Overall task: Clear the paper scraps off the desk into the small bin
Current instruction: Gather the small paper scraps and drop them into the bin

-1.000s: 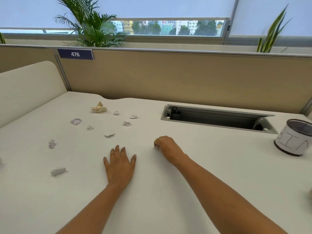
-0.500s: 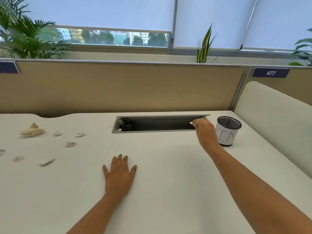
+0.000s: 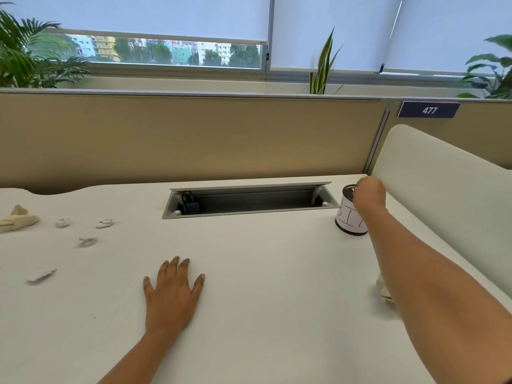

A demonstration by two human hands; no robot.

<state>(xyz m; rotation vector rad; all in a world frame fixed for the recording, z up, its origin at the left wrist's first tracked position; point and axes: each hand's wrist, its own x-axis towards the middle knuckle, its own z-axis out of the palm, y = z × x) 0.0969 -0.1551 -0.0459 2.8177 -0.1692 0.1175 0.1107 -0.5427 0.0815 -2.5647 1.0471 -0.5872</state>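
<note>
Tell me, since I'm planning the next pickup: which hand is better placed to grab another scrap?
Left, probably. The left hand lies flat on the desk near the scraps on the left; the right hand is over the bin at the far right.

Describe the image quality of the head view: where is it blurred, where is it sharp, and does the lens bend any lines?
Head view: the paper scraps at the left are smeared by motion blur; the left hand flat on the desk is sharp. The right hand over the small bin is slightly soft. Lighting is even, without glare. The partition top bows from wide-angle distortion.
</note>
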